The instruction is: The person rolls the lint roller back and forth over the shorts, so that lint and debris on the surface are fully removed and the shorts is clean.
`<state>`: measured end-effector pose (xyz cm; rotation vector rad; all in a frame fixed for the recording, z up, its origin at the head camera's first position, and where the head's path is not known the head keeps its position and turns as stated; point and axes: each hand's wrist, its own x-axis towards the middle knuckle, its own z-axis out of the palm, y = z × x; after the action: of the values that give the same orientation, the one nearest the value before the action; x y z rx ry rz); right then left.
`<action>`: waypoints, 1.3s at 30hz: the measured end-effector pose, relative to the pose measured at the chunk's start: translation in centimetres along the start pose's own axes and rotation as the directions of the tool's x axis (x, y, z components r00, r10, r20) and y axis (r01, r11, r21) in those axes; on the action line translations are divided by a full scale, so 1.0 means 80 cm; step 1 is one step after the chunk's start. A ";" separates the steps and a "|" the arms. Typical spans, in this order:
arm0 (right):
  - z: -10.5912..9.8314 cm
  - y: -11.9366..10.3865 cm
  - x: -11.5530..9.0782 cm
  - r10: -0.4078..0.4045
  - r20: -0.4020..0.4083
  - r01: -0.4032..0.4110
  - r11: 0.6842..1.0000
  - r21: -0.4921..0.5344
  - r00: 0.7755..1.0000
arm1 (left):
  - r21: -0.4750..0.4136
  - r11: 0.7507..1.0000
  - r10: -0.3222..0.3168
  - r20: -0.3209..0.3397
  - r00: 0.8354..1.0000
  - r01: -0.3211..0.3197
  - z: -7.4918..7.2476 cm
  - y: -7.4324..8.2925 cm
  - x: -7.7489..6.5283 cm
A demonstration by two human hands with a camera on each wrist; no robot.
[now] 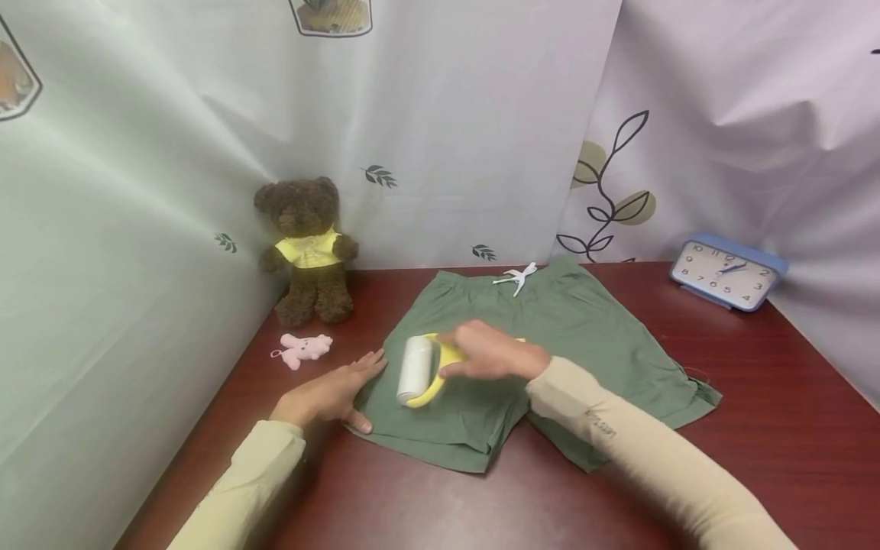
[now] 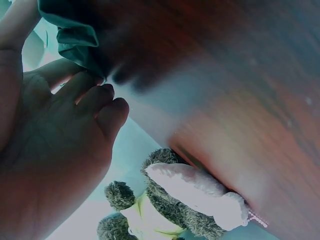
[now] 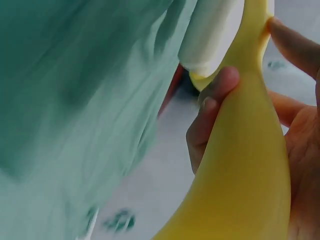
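Note:
Green drawstring shorts (image 1: 605, 344) lie spread on the dark red table, waistband toward the back. My right hand (image 1: 491, 351) grips the yellow handle of a lint roller (image 1: 415, 370), whose white cylinder lies over the shorts' left leg. In the right wrist view, fingers and thumb wrap the yellow handle (image 3: 245, 145), and the white roll is close to the green cloth. My left hand (image 1: 337, 393) rests with extended fingers on the outer edge of that same leg. The left wrist view shows its fingertips at the edge of the fabric (image 2: 75, 40).
A brown teddy bear (image 1: 305, 248) in a yellow top stands at the back left. In front of it lies a small pink plush toy (image 1: 305, 348), near my left hand. A blue alarm clock (image 1: 727, 272) sits at the back right. Printed white curtains (image 1: 467, 137) hang around the table.

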<state>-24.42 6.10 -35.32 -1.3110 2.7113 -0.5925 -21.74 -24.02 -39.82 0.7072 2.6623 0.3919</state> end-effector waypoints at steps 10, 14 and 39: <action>0.036 -0.028 0.035 0.024 0.000 -0.024 1.000 -0.015 1.000 | 0.014 1.000 0.002 0.011 1.000 -0.002 -0.002 0.000 0.001; 0.034 -0.028 0.035 0.051 0.019 -0.052 0.998 0.028 0.999 | 0.026 1.000 -0.002 0.024 1.000 0.001 -0.002 0.002 0.001; -0.012 0.076 -0.071 0.057 0.073 -0.072 0.972 0.223 0.996 | 0.087 0.996 -0.026 0.072 0.997 0.020 -0.007 0.013 0.008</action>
<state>-25.52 14.17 -37.26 -1.1614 2.5337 -0.8074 -22.06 -22.87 -39.14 0.7018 2.6292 0.2409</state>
